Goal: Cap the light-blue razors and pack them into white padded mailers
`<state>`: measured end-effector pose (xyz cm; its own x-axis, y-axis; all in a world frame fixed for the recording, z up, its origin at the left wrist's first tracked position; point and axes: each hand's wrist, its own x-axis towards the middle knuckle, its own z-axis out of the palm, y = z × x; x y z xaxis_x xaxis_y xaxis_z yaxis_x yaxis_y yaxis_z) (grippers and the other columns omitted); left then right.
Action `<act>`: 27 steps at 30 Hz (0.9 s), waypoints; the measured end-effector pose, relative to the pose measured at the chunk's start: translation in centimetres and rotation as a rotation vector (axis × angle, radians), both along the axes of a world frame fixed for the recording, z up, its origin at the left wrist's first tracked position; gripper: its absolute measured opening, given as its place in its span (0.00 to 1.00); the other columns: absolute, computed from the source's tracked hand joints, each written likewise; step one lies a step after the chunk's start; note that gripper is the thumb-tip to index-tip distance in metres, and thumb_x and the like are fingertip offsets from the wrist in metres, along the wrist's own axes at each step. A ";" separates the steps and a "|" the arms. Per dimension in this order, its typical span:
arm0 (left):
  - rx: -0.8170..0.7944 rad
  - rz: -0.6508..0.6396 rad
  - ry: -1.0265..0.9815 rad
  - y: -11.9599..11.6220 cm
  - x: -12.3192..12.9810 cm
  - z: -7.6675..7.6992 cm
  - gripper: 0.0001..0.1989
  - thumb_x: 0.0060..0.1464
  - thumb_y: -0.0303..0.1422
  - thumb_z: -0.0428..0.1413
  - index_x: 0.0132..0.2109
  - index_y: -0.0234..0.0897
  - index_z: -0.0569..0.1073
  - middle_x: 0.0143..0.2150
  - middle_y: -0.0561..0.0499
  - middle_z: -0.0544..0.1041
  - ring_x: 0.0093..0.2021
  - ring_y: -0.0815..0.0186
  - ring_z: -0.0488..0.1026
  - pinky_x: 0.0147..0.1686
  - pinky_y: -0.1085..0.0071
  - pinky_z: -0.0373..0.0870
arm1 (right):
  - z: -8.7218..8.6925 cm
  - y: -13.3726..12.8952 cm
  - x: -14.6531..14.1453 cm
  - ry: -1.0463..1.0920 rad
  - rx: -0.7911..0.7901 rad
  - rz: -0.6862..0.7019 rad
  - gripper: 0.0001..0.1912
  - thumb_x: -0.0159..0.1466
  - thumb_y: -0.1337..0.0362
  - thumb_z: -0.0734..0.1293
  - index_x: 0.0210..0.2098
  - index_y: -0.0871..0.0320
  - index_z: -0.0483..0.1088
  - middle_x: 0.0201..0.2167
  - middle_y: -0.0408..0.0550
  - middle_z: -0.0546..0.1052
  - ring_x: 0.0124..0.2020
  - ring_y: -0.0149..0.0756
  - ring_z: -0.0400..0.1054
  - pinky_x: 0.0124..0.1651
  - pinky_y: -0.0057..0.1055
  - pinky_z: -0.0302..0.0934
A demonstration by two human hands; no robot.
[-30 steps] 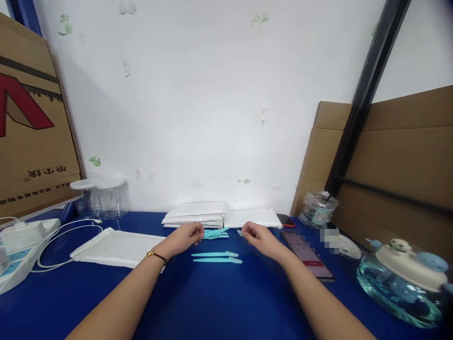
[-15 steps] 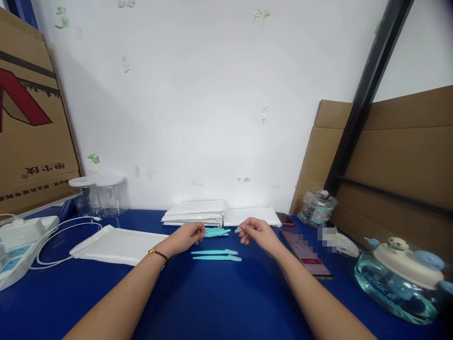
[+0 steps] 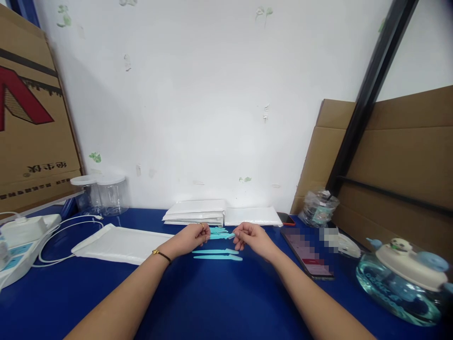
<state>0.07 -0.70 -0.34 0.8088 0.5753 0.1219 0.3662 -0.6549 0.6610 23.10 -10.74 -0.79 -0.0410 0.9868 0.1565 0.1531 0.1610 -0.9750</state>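
A teal eyebrow razor [image 3: 220, 236] stretches between my two hands above the blue table. My left hand [image 3: 191, 237] is closed on its left end. At the other end my right hand [image 3: 253, 237] pinches its tip, where the small clear cap is largely hidden by the fingers. Just behind lie several more teal razors [image 3: 218, 229] in a loose pile, partly covered by the held one. Two separate razors, a far one [image 3: 212, 251] and a near one [image 3: 216, 258], lie side by side on the table in front of my hands.
White padded envelopes [image 3: 194, 208] are stacked against the wall, with another envelope [image 3: 116, 243] at the left. Clear jars [image 3: 112, 198], a power strip [image 3: 31, 250] and cable stand farther left. A phone [image 3: 306, 255] and a teapot-shaped bottle [image 3: 399, 283] occupy the right.
My right hand has moved slightly left and down, bringing the clear cap to the razor's end. My left hand has shifted slightly right, and the held razor now shows between both hands.
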 end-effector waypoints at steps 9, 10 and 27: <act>0.188 0.026 0.116 -0.6 1.0 -1.0 0.09 0.52 0.36 0.50 0.35 0.39 0.72 0.29 0.53 0.71 0.29 0.67 0.66 0.28 0.75 0.58 | -1.6 0.6 2.0 -0.543 0.078 -0.047 0.08 0.55 0.60 0.67 0.26 0.58 0.75 0.21 0.43 0.74 0.23 0.30 0.65 0.25 0.25 0.55; 0.201 0.023 0.109 -0.7 1.0 -1.0 0.09 0.51 0.36 0.50 0.37 0.40 0.72 0.30 0.53 0.71 0.30 0.66 0.66 0.28 0.75 0.59 | -1.7 0.7 2.0 -0.582 0.083 -0.044 0.08 0.55 0.60 0.67 0.26 0.58 0.75 0.22 0.43 0.74 0.23 0.30 0.64 0.25 0.25 0.54; 0.450 0.211 0.131 1.5 -0.4 -1.4 0.13 0.53 0.31 0.51 0.46 0.40 0.73 0.48 0.45 0.73 0.49 0.56 0.67 0.49 0.65 0.61 | -0.3 0.1 9.1 -0.920 0.061 -0.403 0.05 0.54 0.68 0.65 0.26 0.58 0.75 0.24 0.48 0.77 0.26 0.36 0.68 0.29 0.28 0.57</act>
<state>-0.33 0.82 -1.77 0.7059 0.6415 0.3002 0.5822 -0.7669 0.2700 32.18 -10.67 -1.13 0.1636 0.9452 0.2827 0.8967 -0.0230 -0.4419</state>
